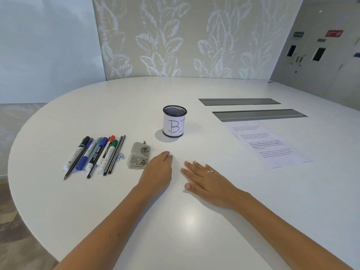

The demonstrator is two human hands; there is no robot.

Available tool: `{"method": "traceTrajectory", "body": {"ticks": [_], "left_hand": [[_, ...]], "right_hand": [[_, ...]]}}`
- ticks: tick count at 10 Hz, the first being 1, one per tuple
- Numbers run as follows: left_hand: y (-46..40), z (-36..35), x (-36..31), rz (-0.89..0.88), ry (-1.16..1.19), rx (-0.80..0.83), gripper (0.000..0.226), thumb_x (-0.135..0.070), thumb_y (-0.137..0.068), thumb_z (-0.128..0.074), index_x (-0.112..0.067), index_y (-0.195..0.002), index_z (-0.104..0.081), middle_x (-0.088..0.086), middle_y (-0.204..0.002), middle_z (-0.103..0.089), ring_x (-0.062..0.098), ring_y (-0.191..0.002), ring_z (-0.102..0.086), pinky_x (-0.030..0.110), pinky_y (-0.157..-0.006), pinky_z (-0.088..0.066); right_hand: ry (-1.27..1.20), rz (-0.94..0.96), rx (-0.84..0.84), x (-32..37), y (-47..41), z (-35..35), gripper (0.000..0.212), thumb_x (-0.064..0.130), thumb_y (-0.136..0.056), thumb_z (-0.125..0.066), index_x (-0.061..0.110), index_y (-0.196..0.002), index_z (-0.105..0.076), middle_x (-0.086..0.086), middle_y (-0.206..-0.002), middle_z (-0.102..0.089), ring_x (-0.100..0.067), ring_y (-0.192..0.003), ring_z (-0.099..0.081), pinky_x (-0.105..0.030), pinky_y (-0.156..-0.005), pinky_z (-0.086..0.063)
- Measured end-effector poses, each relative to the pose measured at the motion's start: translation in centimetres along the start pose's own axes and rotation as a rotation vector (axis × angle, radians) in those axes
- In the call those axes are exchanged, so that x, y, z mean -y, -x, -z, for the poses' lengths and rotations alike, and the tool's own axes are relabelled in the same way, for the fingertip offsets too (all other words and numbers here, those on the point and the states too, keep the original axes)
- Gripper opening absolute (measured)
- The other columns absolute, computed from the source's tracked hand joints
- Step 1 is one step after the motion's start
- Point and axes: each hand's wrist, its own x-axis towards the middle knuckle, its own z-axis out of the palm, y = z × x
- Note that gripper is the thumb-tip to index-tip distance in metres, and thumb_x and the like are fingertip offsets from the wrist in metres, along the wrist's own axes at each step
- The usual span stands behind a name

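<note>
— Both bare arms come in from the bottom edge, the left forearm [116, 215] and the right forearm [282, 221], lying over the round white table [175, 240]. What are the hands doing?

— Palm down, the left hand [158, 169] rests on the tabletop with its fingers loosely bent at the tips, grasping nothing. Just to its right, the right hand [206, 180] lies flat, fingers straight and a little spread, thumb out, also holding nothing. The two are near each other but apart.

— And further out?

— On the right lies a printed sheet [268, 145], near two grey slots [259, 114] set into the tabletop. On the left, a row of markers and pencils [93, 154] lies side by side, slanted.

— Any container?

— One. A black mesh cup [174, 121] stands upright beyond the hands, wrapped in white paper lettered "BI". Its mouth shows only dark mesh.

— Where is the hole punch?

— That grey hole punch [139, 154] lies between the row of markers and the left hand, just beside the hand's outer edge. Whether they touch, I cannot tell. Some blue paper clips [120, 157] lie between the punch and the pencils, and a ring [210, 171] sits on a finger of the right hand.
</note>
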Motion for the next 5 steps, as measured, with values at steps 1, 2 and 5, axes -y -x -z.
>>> {"method": "traceTrajectory", "body": {"ticks": [1,2,5], "left_hand": [[0.0,0.1,-0.1,-0.012,0.010,0.016,0.039,-0.005,-0.096,-0.034,-0.003,-0.134,-0.045,0.009,-0.149,-0.040,0.026,-0.129,-0.045,0.034,-0.104,-0.034],[0.5,0.4,-0.6,-0.027,0.033,0.072,0.042,-0.018,-0.101,-0.031,-0.007,-0.142,-0.037,0.006,-0.155,-0.032,0.020,-0.142,-0.030,0.037,-0.113,-0.023],[2.5,0.7,-2.8,-0.002,-0.034,0.145,0.052,-0.033,-0.101,-0.027,-0.013,-0.148,-0.024,0.003,-0.161,-0.019,0.022,-0.147,-0.017,0.042,-0.116,-0.016]], "right_hand": [[0.003,-0.096,-0.020,-0.3,0.9,-0.1,0.069,0.060,-0.097,-0.018,0.024,-0.154,-0.008,0.009,-0.163,0.003,-0.010,-0.149,0.004,-0.032,-0.119,0.002],[-0.039,-0.264,-0.093,-0.8,2.7,-0.2,0.073,0.058,-0.097,-0.023,0.013,-0.154,-0.011,0.000,-0.164,-0.002,-0.014,-0.150,-0.001,-0.035,-0.120,-0.002],[-0.149,-0.581,-0.262,-3.0,8.5,-0.3,0.075,0.056,-0.097,-0.027,0.008,-0.153,-0.011,-0.008,-0.164,-0.002,-0.022,-0.150,-0.002,-0.040,-0.120,-0.004]]}}
